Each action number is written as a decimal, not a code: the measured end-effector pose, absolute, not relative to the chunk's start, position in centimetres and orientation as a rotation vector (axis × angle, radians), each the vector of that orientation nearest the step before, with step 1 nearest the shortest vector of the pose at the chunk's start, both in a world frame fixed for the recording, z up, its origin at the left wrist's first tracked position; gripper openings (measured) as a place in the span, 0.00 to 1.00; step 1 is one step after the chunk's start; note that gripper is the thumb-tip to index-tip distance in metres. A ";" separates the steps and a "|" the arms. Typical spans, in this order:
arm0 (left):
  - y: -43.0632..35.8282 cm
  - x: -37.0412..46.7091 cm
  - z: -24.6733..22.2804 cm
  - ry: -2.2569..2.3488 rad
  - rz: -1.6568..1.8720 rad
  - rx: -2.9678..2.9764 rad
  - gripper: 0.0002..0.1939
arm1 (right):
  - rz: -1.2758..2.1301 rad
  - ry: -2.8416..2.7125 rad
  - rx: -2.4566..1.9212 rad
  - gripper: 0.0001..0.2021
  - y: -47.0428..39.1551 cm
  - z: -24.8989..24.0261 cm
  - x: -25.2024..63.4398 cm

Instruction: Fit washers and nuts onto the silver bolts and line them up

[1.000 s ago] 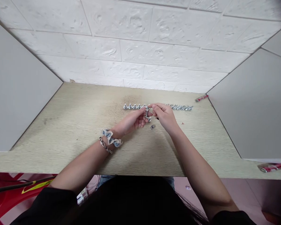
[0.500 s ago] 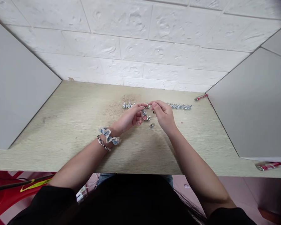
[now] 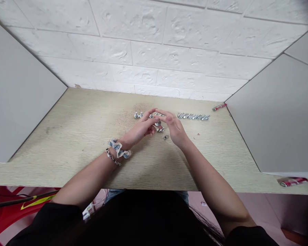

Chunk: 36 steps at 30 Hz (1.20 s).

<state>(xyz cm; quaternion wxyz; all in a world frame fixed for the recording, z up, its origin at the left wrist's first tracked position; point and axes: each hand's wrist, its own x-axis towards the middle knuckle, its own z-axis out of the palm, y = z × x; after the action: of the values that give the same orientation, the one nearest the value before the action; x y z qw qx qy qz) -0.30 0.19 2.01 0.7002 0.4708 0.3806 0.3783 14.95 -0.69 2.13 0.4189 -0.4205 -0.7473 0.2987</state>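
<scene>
Holding bolt (image 3: 157,124) — left hand (image 3: 141,131), well apart from tabletop's front edge (image 3: 154,187).

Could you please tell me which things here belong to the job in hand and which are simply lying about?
Likely in the job:
metal fastener in the left hand
row of bolts
loose metal piece

Apparently lying about:
far red cylinder
near red cylinder
</scene>
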 end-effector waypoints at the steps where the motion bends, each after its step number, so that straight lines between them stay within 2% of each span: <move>1: 0.2 -0.3 2.1 0.858 0.855 1.054 0.29 | 0.761 -1.854 -1.055 0.30 -0.7 2.2 15.0; 4: 0.0 -0.3 2.2 0.877 0.869 1.086 0.29 | 0.760 -1.783 -1.037 0.27 -0.7 2.3 15.0; 7: -0.3 -0.2 2.3 0.873 0.837 1.134 0.30 | 0.745 -1.714 -1.024 0.18 -0.6 2.3 15.0; 11: -0.5 -0.1 2.4 0.863 0.795 1.165 0.25 | 0.848 -1.715 -1.038 0.07 -0.4 2.1 14.8; 16: -0.2 -0.4 2.5 0.874 0.816 1.158 0.22 | 0.932 -1.802 -1.012 0.10 -0.3 1.8 14.6; 23: -0.3 -0.5 2.4 0.903 0.786 1.191 0.23 | 0.826 -1.790 -1.178 0.05 -0.4 2.0 14.4; 25: -0.5 -0.4 2.6 0.909 0.760 1.260 0.24 | 0.781 -1.782 -1.199 0.09 -0.5 2.0 14.3; 31: -0.8 -0.3 3.1 0.805 0.696 1.403 0.32 | 0.612 -1.877 -1.195 0.27 -0.8 1.3 13.9; 36: -0.5 -0.1 2.4 0.792 0.754 1.336 0.42 | 0.553 -1.914 -1.189 0.33 -1.2 0.6 13.3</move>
<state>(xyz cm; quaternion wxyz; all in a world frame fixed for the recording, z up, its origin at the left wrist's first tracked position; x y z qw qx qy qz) -0.14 -0.51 2.43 0.6498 0.5882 0.3486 0.3320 13.33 -1.17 0.62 0.3992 -0.4697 -0.7565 0.2184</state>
